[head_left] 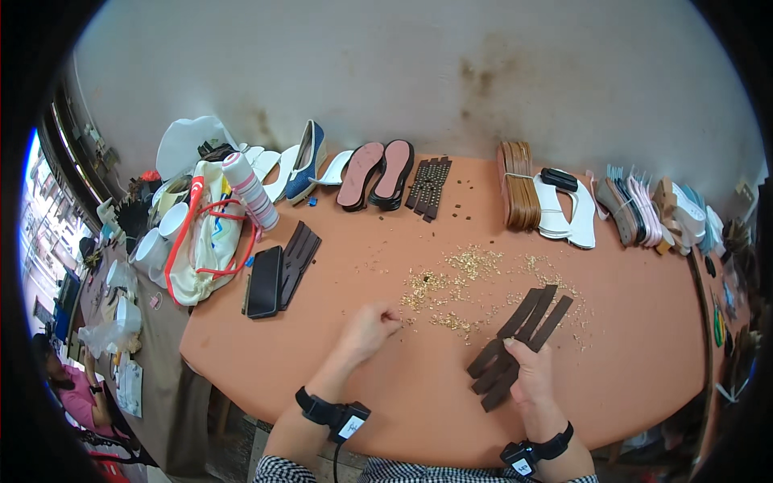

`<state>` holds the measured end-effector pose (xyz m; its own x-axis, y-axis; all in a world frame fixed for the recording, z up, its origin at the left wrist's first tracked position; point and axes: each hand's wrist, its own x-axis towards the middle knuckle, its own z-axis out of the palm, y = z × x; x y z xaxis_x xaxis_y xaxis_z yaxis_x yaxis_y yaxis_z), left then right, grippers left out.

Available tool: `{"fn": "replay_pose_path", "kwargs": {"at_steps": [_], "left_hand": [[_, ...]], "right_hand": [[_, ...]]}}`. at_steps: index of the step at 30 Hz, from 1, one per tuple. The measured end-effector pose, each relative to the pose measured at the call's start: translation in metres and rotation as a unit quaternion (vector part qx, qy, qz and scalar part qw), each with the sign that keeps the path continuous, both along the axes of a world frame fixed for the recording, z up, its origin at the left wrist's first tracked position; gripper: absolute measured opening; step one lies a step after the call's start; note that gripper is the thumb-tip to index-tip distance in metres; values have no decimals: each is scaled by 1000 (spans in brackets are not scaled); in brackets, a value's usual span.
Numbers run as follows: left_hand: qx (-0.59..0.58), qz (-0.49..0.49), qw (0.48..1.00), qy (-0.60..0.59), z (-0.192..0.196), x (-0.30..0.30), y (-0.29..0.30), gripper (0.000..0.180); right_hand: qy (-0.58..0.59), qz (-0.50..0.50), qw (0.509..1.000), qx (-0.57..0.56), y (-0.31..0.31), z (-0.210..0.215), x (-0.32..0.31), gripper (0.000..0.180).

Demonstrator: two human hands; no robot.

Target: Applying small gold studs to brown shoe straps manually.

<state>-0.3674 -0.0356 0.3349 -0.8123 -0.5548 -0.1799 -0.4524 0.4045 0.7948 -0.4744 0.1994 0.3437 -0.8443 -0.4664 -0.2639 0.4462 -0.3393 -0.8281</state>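
One of the hands grips brown straps.

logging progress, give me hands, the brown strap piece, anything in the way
Right hand holding flat, slotted dark-brown strap piece. Left hand curled shut, contents unclear. Tiny golden bits scattered beyond.

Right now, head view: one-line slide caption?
Right hand holds a dark-brown slit piece; curled left hand sits near scattered gold-coloured bits on an orange-brown table.
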Motion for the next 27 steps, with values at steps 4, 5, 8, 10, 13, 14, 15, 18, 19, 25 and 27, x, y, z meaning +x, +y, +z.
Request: {"fn": "replay_pose_path", "kwargs": {"at_steps": [4, 5, 8, 10, 13, 14, 15, 18, 19, 25, 27], "left_hand": [[-67, -23, 997, -26, -2, 4, 6, 16], [-113, -32, 993, -30, -3, 2, 8, 15], [-225, -54, 972, -37, -6, -7, 13, 17], [-270, -60, 960, -34, -8, -11, 16, 21], [-351, -85, 931, -56, -19, -12, 15, 14], [-344, -87, 934, -50, -18, -10, 17, 14], [-340, -89, 935, -43, -12, -9, 18, 15], [-335, -93, 936, -63, -6, -9, 20, 15], [-335, -94, 934, -77, -5, -10, 20, 18], [71, -18, 993, 97, -3, -19, 24, 4], [161, -62, 962, 210, 7, -29, 50, 2]], "right_hand": [[-2, -19, 1000, 2, -4, -7, 7, 15], [-3, -13, 1000, 1, -5, -8, 7, 15], [-10, 5, 1000, -3, -8, -7, 5, 16], [-22, 15, 1000, -5, -10, -3, 0, 16], [-46, 36, 998, -11, -14, -3, -9, 14], [-58, 44, 997, -15, -15, -4, -11, 14], [-73, 56, 995, -34, -16, -4, -12, 14], [-78, 55, 993, -62, -15, -15, -12, 13], [-80, 70, 992, -73, -12, -14, -14, 13], [-89, 75, 987, -108, -3, -12, -17, 19], [-90, 64, 987, -115, -3, -15, -17, 18]]}}
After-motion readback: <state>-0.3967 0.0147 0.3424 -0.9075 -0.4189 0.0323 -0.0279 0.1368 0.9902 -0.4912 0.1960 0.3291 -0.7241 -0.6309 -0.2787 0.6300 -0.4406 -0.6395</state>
